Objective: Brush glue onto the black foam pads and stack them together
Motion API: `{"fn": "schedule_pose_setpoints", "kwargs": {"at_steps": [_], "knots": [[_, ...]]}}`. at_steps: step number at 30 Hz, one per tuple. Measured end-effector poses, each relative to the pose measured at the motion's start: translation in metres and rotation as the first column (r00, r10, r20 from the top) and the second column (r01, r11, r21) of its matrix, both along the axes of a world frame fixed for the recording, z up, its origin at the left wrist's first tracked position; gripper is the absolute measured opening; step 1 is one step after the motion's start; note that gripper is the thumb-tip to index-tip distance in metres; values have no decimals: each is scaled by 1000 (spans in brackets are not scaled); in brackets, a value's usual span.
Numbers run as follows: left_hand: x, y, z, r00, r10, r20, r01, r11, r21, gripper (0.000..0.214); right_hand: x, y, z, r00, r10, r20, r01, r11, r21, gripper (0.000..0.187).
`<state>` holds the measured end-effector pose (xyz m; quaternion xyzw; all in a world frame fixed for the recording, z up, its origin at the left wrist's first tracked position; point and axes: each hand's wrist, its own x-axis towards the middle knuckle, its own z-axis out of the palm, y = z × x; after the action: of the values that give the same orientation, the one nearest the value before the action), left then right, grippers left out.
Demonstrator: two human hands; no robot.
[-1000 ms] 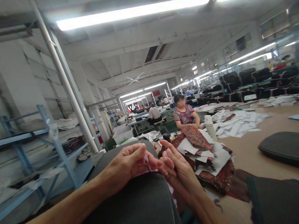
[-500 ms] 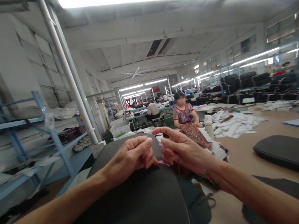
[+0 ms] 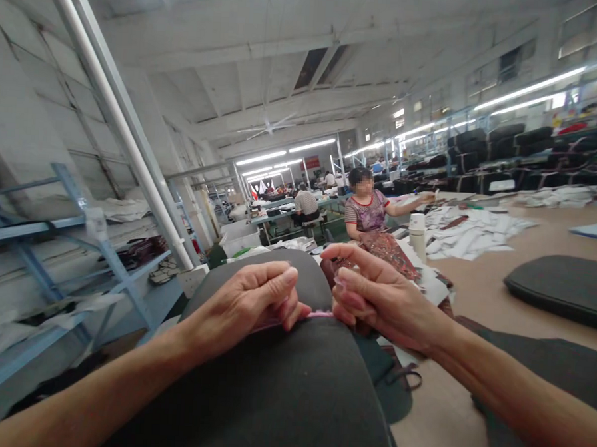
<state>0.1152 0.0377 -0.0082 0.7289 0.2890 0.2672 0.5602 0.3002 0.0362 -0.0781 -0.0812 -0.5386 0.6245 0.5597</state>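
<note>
Pink strip (image 3: 320, 314) runs between my 2 hands, over the dark pad (image 3: 295, 383); can't tell if it touches the pad. My left hand (image 3: 254, 300) is curled closed on its left end, my right hand (image 3: 382, 300) on the right, index finger extended. Strip reads light, limp, maybe slippery: best pinched at both ends, pulled evenly. Pad looks bulky, firm-soft, smooth-skinned; I'd hold it by its side edges.

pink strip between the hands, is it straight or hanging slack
Roughly straight: the pink strip runs nearly level from the left hand to the right hand, with no clear sag. How tight, I cannot tell.
</note>
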Motion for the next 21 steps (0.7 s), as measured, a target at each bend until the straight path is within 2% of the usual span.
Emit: {"fn": "schedule_pose_setpoints", "kwargs": {"at_steps": [3,5,7,10,12,14,18,21], "knots": [[-1,2,-7,998,1,65,-1,1000,3,36,-3,2,-19,983,-58,-174,43,995,-86,23],[-2,-4,-8,997,21,74,-22,1000,14,36,-6,-1,-24,964,-106,-242,76,989,-127,25],[-3,-14,-5,995,66,78,-68,997,24,34,-6,-7,-15,972,-94,-216,73,992,-105,24],[-4,-28,2,990,116,75,-117,993,22,34,-1,-15,10,1000,18,-11,-18,1000,8,24],[-4,-29,4,992,102,67,-104,994,19,34,3,-16,18,996,48,81,-50,998,32,27],[-4,-26,2,996,70,53,-71,997,27,35,4,-15,10,999,25,33,-25,1000,-3,28],[-7,-23,-3,999,35,24,-36,998,58,35,-1,-18,-13,981,-77,-178,62,994,-86,27],[-11,-27,-1,999,33,9,-33,997,75,35,-3,-27,-7,990,-73,-118,67,996,-53,23]]}}
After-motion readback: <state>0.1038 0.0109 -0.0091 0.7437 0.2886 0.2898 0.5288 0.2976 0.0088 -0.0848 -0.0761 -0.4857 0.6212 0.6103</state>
